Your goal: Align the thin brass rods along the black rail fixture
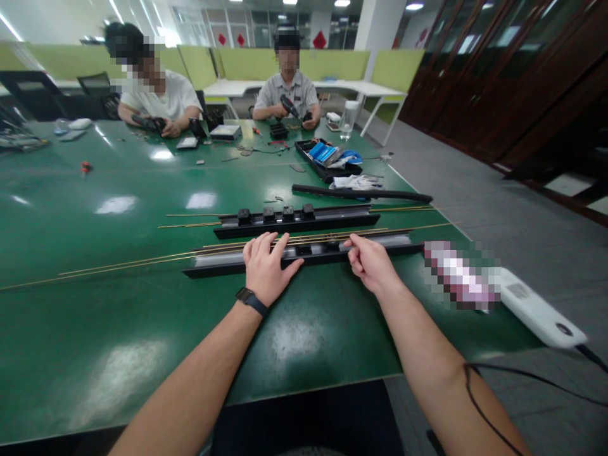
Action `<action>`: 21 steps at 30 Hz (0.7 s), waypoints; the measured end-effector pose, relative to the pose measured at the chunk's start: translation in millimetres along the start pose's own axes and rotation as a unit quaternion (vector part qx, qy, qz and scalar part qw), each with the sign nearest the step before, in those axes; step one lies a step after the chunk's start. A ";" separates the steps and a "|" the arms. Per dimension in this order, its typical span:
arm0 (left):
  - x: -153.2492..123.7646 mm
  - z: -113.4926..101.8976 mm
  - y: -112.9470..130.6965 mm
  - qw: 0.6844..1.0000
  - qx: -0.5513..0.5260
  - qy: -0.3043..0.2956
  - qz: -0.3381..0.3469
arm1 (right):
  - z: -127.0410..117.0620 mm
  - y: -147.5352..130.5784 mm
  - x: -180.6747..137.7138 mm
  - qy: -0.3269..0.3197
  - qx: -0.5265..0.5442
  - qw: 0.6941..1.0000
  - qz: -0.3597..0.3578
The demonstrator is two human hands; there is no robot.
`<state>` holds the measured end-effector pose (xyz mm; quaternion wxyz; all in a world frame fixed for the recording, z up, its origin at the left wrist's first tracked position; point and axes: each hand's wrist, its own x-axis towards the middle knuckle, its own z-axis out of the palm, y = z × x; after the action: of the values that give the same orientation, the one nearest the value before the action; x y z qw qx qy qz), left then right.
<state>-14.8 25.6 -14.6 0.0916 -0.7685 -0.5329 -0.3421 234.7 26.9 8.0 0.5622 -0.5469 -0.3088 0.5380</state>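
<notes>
A long black channel with a pale inner face lies across the green table in front of me. Thin brass-coloured rods run along it and stick out past its left end. My left hand, a dark watch on its wrist, rests over the channel and rods with fingers spread. At the channel's right part, my right hand has its fingers curled and the index finger bent towards the rods. Whatever its fingertips pinch is too small to make out. Between my hands, small black blocks sit in the channel, partly hidden by the rods.
Behind lies a second black channel with several black blocks and rods. Farther back are a black strip, white gloves and a black tray. A white power bank-like device sits right. Two people work across the table.
</notes>
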 end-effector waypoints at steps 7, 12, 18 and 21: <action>-0.4 0.3 -1.3 1.000 -0.007 -0.006 -0.008 | 0.4 -2.7 -0.2 0.053 0.021 0.998 -0.001; -0.9 0.4 -1.0 1.000 -0.008 -0.007 -0.008 | 0.3 2.3 0.8 0.010 -0.002 1.000 -0.001; -0.5 -0.1 -0.6 1.000 -0.005 -0.007 -0.008 | -0.9 -3.8 0.7 0.056 0.033 0.998 0.011; -0.3 -0.9 -0.3 1.000 0.000 -0.004 -0.005 | -0.2 -4.4 0.3 0.080 0.031 0.996 0.008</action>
<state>-15.5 25.1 -14.2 0.0877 -0.7671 -0.5372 -0.3394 236.2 27.9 12.0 0.5976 -0.5728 -0.2415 0.5065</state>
